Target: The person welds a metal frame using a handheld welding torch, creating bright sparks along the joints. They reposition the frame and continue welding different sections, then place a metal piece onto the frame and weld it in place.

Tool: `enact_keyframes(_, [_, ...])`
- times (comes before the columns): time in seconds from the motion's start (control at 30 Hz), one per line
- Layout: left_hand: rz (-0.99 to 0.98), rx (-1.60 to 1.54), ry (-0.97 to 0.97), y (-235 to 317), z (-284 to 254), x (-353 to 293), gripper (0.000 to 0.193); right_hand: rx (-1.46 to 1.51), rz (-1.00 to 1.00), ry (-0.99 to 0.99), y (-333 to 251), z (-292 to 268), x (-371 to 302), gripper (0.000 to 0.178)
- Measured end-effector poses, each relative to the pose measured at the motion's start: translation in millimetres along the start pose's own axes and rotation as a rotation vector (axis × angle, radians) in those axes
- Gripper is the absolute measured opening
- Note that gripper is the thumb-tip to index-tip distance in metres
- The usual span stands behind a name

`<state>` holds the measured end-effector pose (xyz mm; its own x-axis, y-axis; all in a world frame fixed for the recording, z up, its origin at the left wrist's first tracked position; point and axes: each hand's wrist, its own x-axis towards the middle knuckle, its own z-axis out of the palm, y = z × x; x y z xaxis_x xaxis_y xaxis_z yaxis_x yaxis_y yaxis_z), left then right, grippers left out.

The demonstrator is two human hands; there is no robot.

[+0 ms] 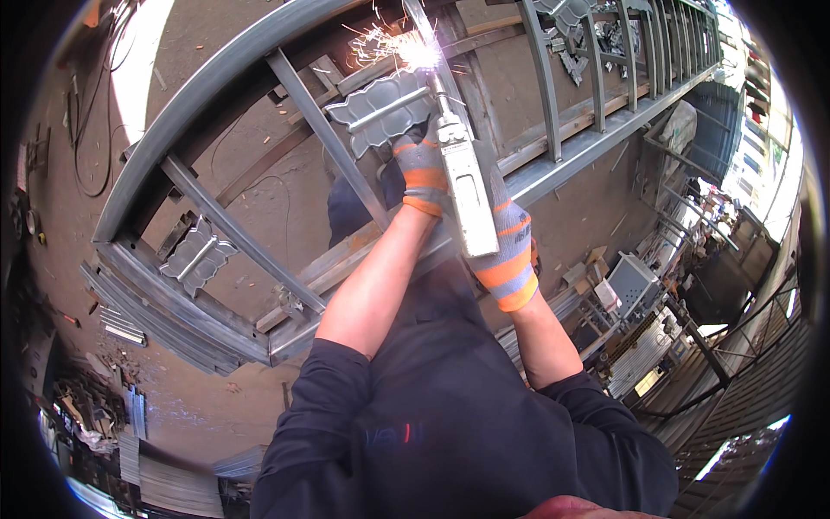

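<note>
My right hand (510, 238), in a grey and orange glove, is wrapped round a white welding gun (469, 190) with a boxy body and a narrow metal nozzle. Bright light and sparks (419, 56) burst at the nozzle tip, against a grey metal bar of the frame. My left hand (421, 169), gloved alike, is against the gun's left side, close under a wavy-edged ornamental metal panel (385, 108). Its fingertips are hidden, so what it grips is unclear. Both sit over a large curved steel frame (324, 138) with crossbars.
A second ornamental panel (197, 255) sits between bars at the frame's left end. Long straight rails (605, 130) run off to the upper right. Cables (82, 147) lie on the floor at left. A grey crate-like box (635, 281) and scrap metal stand at right.
</note>
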<state>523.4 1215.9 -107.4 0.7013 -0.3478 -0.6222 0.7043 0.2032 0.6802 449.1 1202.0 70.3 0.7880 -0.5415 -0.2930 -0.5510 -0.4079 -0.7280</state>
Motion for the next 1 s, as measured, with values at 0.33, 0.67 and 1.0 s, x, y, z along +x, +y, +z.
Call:
enact_keyframes(0.33, [-0.135, -0.226, 0.031, 20, 7, -9, 0.028, -0.045, -0.018, -0.015, 4, 0, 0, 0.029])
enact_keyframes(0.67, [-0.017, 0.010, 0.002, -2, -1, -2, 0.034, -0.042, 0.026, -0.021, 2, -1, -2, 0.029])
enact_keyframes(1.0, [-0.063, 0.017, 0.020, -9, -3, 0, 0.032, 0.013, 0.053, -0.009, -2, 2, 1, 0.029])
